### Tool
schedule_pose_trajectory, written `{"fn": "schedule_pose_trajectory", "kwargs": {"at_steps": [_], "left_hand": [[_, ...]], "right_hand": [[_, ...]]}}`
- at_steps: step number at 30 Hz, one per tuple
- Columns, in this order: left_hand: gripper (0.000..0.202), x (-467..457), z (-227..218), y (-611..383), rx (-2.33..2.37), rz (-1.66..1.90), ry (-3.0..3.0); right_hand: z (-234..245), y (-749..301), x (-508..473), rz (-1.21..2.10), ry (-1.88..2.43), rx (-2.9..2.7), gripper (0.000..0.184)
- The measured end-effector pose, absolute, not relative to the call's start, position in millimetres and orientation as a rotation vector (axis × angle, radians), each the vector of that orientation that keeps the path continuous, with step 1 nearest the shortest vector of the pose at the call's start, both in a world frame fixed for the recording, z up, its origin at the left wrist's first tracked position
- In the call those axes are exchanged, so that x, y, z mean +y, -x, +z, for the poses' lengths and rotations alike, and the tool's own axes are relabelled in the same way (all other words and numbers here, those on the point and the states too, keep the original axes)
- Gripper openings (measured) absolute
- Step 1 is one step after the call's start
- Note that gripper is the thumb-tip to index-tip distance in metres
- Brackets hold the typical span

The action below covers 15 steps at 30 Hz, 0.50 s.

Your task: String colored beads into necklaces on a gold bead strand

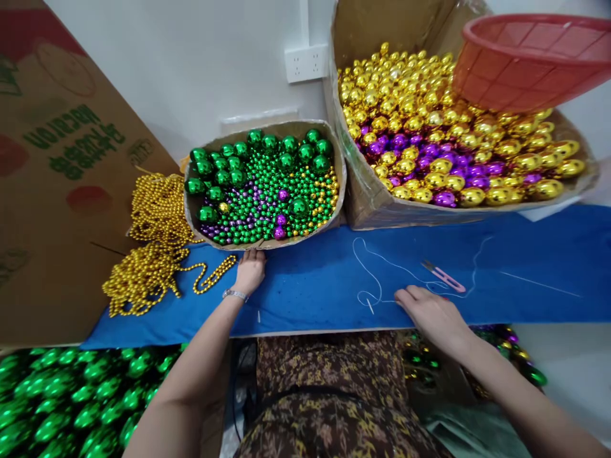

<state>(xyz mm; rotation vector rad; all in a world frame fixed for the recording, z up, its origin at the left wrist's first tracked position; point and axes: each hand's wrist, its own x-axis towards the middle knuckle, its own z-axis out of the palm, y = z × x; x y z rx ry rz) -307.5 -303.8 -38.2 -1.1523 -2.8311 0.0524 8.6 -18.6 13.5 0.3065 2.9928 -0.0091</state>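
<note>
Close to the front wall of the small cardboard box [305, 243], my left hand [251, 272] has its fingers together and bent, the tips against the box's lower front edge. Green, purple and gold beads [267, 184] fill that box, large green balls at its back. My right hand [432, 315] rests low over the blue cloth, fingers closed in a pinch at a thin white thread [379, 273]. The thread runs left from my fingertips to a small white stick [370, 306] and loops back. Pink thread snips [445, 277] lie just beyond my right hand.
Gold bead strings [143, 273] lie in heaps at left, by a tall carton [62, 178]. A big box [382, 213] of gold and purple balls stands back right, a red basket [529, 70] on it. A needle-like rod [539, 284] lies right. Green balls [71, 394] sit below.
</note>
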Motion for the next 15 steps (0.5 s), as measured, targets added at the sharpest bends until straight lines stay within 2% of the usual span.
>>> {"fn": "schedule_pose_trajectory", "kwargs": {"at_steps": [6,15], "left_hand": [[0.029,-308,-37,306,-2.827,0.049,1.167],[0.024,-309,-35,305,-2.836,0.012,1.191]], "right_hand": [[23,5,-28,0.048,-0.172,3.07,0.012],[23,17,-41,-0.02,-0.045,3.166,0.015]]}}
